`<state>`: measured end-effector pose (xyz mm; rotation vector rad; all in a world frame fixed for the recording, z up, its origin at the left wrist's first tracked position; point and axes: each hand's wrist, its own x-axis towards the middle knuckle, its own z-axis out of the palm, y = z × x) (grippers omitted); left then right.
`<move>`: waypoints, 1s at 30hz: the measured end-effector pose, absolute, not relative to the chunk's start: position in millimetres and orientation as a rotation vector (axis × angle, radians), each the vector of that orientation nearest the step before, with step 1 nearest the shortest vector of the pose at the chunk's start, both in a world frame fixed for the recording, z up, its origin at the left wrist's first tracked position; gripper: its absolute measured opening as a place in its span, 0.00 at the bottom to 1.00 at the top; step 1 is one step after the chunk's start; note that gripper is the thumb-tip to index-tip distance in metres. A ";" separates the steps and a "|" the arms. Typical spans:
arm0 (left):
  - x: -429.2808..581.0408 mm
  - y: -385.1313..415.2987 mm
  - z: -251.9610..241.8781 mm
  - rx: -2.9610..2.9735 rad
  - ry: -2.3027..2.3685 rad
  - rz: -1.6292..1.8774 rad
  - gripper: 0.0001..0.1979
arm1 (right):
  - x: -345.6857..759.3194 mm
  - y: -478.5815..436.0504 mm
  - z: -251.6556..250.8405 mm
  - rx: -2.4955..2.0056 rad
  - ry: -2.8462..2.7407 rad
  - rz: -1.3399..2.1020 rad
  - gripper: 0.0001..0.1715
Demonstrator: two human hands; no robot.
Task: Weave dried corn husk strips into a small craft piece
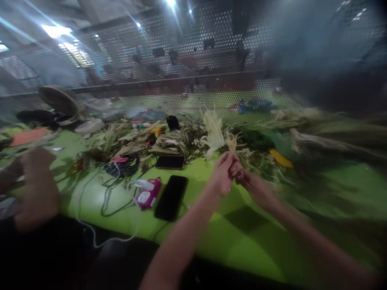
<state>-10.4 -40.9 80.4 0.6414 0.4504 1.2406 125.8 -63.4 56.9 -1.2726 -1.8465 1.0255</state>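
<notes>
Both my hands meet above the green table [248,241], a little right of centre. My left hand [223,174] is closed in a pinch around a small tuft of pale dried husk strips [232,143] that sticks up from its fingers. My right hand [252,184] is blurred by motion and touches the left at the fingertips; its fingers look curled on the same strips. A heap of dried husks and leaves [169,139] lies just beyond my hands.
Two dark phones [171,197] [169,162] lie left of my hands, beside a pink-and-white device [148,193] with white and dark cables [105,201]. Another person's arm [38,189] rests at the left edge. A perforated metal screen [193,60] rises behind the table.
</notes>
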 end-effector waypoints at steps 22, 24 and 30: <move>-20.2 -33.9 81.9 0.747 0.625 1.270 0.18 | 122.9 -76.6 58.6 -1.422 -2.004 0.851 0.26; -16.8 -35.2 79.9 0.784 0.643 1.246 0.18 | 130.0 -85.6 56.3 -1.397 -2.009 0.794 0.26; -35.6 -29.0 83.7 0.864 0.747 1.427 0.17 | 198.4 -159.6 39.2 -1.562 -1.850 0.599 0.21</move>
